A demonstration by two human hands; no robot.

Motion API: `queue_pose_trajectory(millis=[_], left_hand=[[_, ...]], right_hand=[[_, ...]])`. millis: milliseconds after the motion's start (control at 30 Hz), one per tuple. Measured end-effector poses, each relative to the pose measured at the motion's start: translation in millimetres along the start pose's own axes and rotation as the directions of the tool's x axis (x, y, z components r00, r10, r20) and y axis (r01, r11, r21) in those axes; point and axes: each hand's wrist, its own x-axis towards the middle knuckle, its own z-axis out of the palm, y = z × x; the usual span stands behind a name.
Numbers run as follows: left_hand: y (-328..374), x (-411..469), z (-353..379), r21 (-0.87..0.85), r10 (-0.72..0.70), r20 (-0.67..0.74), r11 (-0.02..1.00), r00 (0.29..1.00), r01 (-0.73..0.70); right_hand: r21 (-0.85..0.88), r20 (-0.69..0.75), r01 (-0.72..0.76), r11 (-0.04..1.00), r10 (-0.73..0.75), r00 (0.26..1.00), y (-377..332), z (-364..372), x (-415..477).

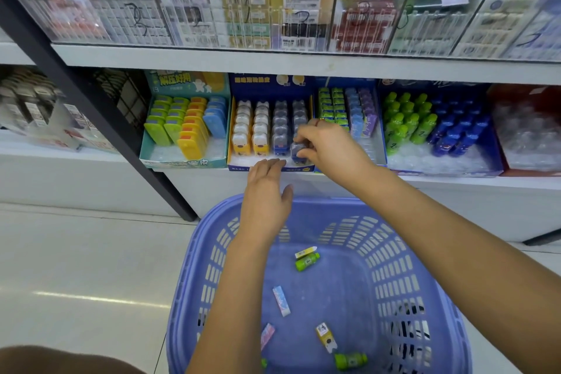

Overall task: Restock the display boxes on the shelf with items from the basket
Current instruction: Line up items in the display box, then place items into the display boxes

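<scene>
The right hand [328,146] pinched a grey bear-shaped item [299,151] at the near end of the rightmost column in the blue-and-yellow display box [239,167], just behind its front lip. The left hand [267,191] was flat-fingered and held nothing, its fingertips at that lip on the shelf [455,183] edge. Neighbouring boxes had bare tray room along their near rows. Clear cases [302,17] on the upper shelf bore handwritten 3s. Below, the purple basket [394,267] stood on the pale tiled floor [76,267] and held a few loose items, among them a green bottle [307,261].
</scene>
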Motion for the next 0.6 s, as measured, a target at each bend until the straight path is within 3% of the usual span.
queue_pose_trajectory(millis=[300,467,533,600], left_hand=[[-5,-1,-6,-0.044,0.013,0.056,0.999,0.998,-0.011],[-5,0,-10,-0.014,0.027,0.105,1.000,0.994,-0.026],[-1,-4,-15,-0.063,0.049,0.048,0.997,0.998,-0.046],[4,-13,-15,-0.169,0.053,-0.098,0.983,0.994,-0.069]], right_hand=[[-0.103,-0.036,-0.004,0.995,0.000,0.999,1,-3,3],[-0.316,-0.034,0.089,0.945,-0.105,0.994,-2,-2,0],[-0.321,-0.020,0.112,0.940,-0.125,0.992,-5,-5,-2],[-0.222,-0.024,0.100,0.970,-0.108,0.994,-8,-8,-15]])
